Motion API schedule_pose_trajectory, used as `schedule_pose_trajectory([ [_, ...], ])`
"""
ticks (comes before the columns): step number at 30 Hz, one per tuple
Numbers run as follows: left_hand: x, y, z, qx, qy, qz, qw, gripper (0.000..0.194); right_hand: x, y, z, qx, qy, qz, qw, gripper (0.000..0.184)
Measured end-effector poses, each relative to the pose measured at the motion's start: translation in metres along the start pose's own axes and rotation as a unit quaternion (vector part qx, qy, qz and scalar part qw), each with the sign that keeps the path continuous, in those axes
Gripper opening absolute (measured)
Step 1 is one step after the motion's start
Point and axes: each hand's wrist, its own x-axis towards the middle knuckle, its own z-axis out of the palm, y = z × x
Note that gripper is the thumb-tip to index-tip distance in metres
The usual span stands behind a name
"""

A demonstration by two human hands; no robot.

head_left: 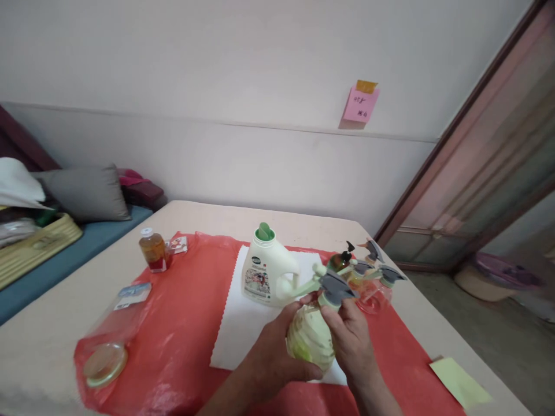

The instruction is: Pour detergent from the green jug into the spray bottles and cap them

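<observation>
A ribbed, pale green spray bottle (310, 335) with a grey and light-green trigger head (336, 287) is held up in front of me. Around its body wraps my left hand (288, 349), thumb low on the near side. My right hand (347, 329) grips it at the collar, just under the trigger head. Right behind stands a cream detergent jug (262, 271), its mouth uncapped and a green spout showing. The jug rests upright on a white cloth (236, 329) with scalloped edges.
Several spray and pump bottles (375, 294) crowd the right side. A red plastic sheet (186, 323) covers much of the table (56, 346). At left are an amber bottle (153, 251), a packet (133, 294) and a round lid (105, 364). Yellow paper (460, 381) lies near the right edge.
</observation>
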Motion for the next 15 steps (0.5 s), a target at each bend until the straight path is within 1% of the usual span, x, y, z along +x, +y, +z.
schedule_pose_trajectory([
  [2, -0.003, 0.004, 0.000, 0.029, -0.001, -0.010, 1.000, 0.095, -0.004, 0.000, 0.006, -0.029, -0.035, 0.001, 0.999, 0.025],
  [4, -0.006, 0.008, -0.002, 0.069, -0.002, -0.003, 0.998, 0.080, -0.007, 0.003, 0.011, -0.021, -0.077, 0.008, 0.997, 0.034],
  [6, -0.010, 0.013, -0.007, 0.105, 0.007, 0.009, 0.994, 0.064, -0.009, 0.007, 0.013, 0.030, -0.121, 0.014, 0.992, 0.058],
  [7, -0.013, 0.015, -0.012, 0.118, 0.023, 0.012, 0.993, 0.061, -0.009, 0.009, 0.013, 0.061, -0.141, 0.014, 0.988, 0.073],
  [8, -0.016, 0.017, -0.019, 0.129, 0.045, 0.015, 0.991, 0.060, -0.008, 0.012, 0.013, 0.087, -0.159, 0.012, 0.983, 0.085],
  [9, -0.018, 0.018, -0.029, 0.134, 0.073, 0.017, 0.988, 0.064, -0.006, 0.014, 0.011, 0.107, -0.171, 0.009, 0.979, 0.089],
  [10, -0.021, 0.020, -0.040, 0.144, 0.124, 0.032, 0.981, 0.063, -0.004, 0.017, 0.009, 0.118, -0.174, 0.005, 0.978, 0.086],
  [11, -0.023, 0.021, -0.054, 0.153, 0.161, 0.058, 0.973, 0.063, 0.000, 0.019, 0.005, 0.122, -0.168, 0.000, 0.978, 0.076],
  [12, -0.023, 0.023, -0.068, 0.143, 0.218, 0.085, 0.962, 0.065, 0.004, 0.021, 0.002, 0.123, -0.152, -0.002, 0.981, 0.065],
  [13, -0.023, 0.025, -0.082, 0.126, 0.277, 0.099, 0.948, 0.068, 0.008, 0.022, -0.002, 0.123, -0.124, 0.001, 0.985, 0.055],
  [14, -0.022, 0.026, -0.096, 0.127, 0.342, 0.097, 0.926, 0.068, 0.013, 0.023, -0.005, 0.126, -0.088, 0.009, 0.988, 0.047],
  [15, -0.018, 0.027, -0.108, 0.139, 0.393, 0.090, 0.905, 0.069, 0.017, 0.024, -0.009, 0.132, -0.048, 0.021, 0.990, 0.041],
])
